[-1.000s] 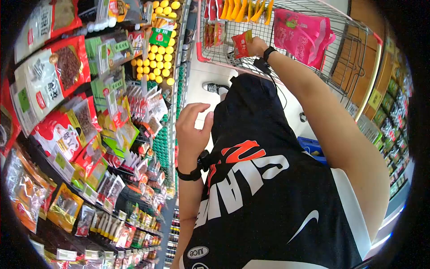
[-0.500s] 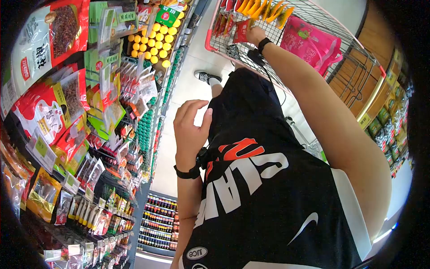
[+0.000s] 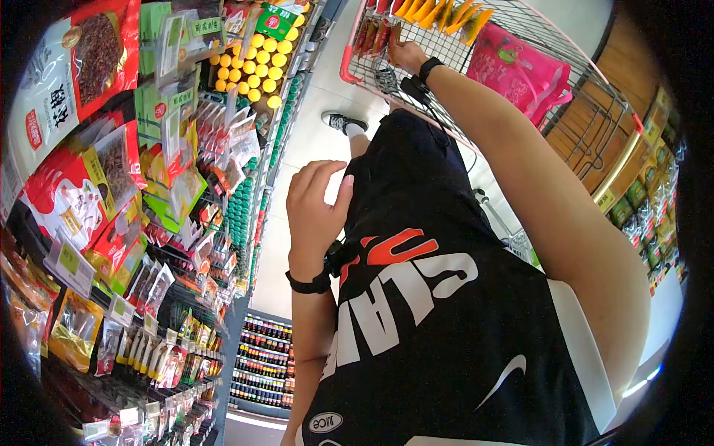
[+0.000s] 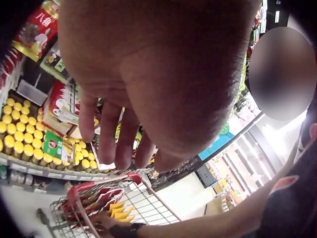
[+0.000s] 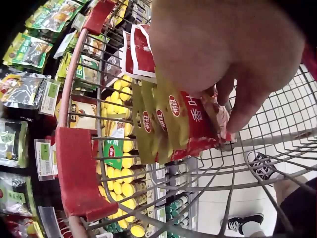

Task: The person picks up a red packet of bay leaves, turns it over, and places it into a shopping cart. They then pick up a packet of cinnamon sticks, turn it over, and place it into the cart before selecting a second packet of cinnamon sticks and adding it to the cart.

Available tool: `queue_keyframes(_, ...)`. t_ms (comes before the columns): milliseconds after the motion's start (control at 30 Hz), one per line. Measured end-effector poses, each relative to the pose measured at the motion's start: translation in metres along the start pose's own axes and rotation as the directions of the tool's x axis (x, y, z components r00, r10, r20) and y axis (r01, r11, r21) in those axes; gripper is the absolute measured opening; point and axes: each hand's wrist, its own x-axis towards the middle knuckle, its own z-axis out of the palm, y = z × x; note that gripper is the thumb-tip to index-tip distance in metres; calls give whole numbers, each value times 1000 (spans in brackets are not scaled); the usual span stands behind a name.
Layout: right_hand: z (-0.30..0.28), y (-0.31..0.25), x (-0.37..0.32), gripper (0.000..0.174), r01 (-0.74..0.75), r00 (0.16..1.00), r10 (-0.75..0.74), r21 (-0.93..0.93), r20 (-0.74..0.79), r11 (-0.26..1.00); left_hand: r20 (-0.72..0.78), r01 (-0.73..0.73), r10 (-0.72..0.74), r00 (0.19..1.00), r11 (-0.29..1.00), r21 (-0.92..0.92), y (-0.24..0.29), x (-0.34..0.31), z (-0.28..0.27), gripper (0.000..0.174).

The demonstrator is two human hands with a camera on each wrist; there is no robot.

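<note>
Inside the wire shopping cart (image 3: 348, 65), my right hand (image 3: 407, 56) pinches the edge of a red and gold spice packet (image 5: 194, 111). It stands upright behind several like packets (image 5: 147, 119) lined up in a row, as the right wrist view shows. Red packets with white borders (image 5: 142, 49) are beyond them, and yellow packets (image 3: 446, 18) stand in another row. My left hand (image 3: 316, 202) hangs in front of my body, fingers relaxed and thumb apart, holding nothing. Its palm covers much of the left wrist view.
A pink bag (image 3: 513, 70) lies in the cart. On the left, shelves carry hanging spice bags (image 3: 89, 52) and yellow-capped jars (image 3: 253, 74). Small bottles (image 3: 262, 360) fill a lower rack. My shoe (image 3: 344, 121) is on the floor beside the cart.
My right hand has carried the red packet leftward and lowered it into the row in the cart. The view has shifted along the shelves; my left hand keeps its relaxed pose.
</note>
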Motion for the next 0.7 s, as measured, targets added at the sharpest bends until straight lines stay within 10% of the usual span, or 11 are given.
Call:
queue_keyframes(200,-9,-39,-48,48,-144,973,39,462,229,875,25,-29,29,999,1000,4,0,9,2,16)
queue_keyframes(700,-23,-82,-56,59,-84,992,106,246,-74,966,107,-10,5,994,999,44,7,20,6,18)
